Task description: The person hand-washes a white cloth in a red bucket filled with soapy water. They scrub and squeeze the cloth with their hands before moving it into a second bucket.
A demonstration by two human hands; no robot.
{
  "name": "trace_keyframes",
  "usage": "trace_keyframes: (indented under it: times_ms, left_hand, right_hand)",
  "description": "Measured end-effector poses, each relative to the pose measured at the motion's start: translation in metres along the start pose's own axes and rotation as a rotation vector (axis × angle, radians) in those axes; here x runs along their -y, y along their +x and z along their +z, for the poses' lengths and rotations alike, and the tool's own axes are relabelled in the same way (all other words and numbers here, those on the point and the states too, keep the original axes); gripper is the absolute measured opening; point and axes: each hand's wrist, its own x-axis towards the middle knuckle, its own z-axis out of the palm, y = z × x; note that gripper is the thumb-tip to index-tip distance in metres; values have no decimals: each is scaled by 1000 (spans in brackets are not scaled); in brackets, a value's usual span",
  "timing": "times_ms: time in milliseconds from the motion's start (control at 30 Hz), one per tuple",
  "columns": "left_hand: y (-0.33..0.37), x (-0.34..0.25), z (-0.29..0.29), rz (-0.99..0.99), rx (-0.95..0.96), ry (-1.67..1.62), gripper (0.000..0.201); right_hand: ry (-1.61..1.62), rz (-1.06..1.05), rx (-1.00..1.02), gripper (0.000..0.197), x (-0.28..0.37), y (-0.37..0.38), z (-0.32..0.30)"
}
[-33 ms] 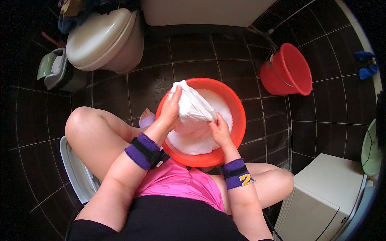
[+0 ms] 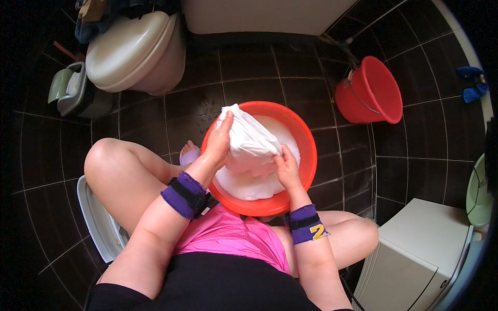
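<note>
A wet white cloth point(image 2: 250, 132) is stretched between my two hands above an orange-red basin point(image 2: 306, 155). My left hand point(image 2: 220, 139) grips its left side, the thumb lying along the fabric. At the lower right corner, my right hand point(image 2: 287, 167) pinches the cloth's edge between thumb and fingers. Thick white suds point(image 2: 244, 187) fill much of the basin below. Part of the cloth hangs toward the suds, and its lower end is hard to tell from the foam. The basin stands on the floor between my legs.
A red bucket point(image 2: 371, 90) with a wire handle is at the far right. The toilet point(image 2: 132, 52) and a grey bin point(image 2: 85, 96) stand at the far left. A white cabinet point(image 2: 410, 243) is to the near right, beside a green basin point(image 2: 478, 194). Dark tiles point(image 2: 249, 67) cover the floor.
My right hand has shifted very slightly to the right with the cloth's corner. The left hand stays nearly in place, still gripping the cloth.
</note>
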Motion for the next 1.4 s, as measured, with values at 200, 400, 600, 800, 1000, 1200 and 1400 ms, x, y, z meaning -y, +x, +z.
trace_keyframes:
  times_ms: [200,400,600,800,1000,1200,1400]
  left_hand:
    - [5,37,-7,110,-1,172,38]
    - [21,61,-25,-279,488,-324,29]
    - [-15,64,21,-326,50,-138,21]
    - [7,88,-35,-310,563,-551,23]
    - [4,85,-12,-432,97,-175,29]
    - [39,76,-29,69,-276,382,46]
    - [55,106,-17,33,-385,494,38]
  right_hand:
    - [-47,-230,-318,20,45,17,21]
    - [-507,-568,-256,22,109,-15,79]
    - [-679,-383,-485,28,77,10,44]
    - [-522,-576,-370,32,103,-9,76]
    - [-487,41,-254,32,47,29,20]
    - [-432,204,-149,45,-2,62,-20]
    - [-774,178,40,63,-31,68,31]
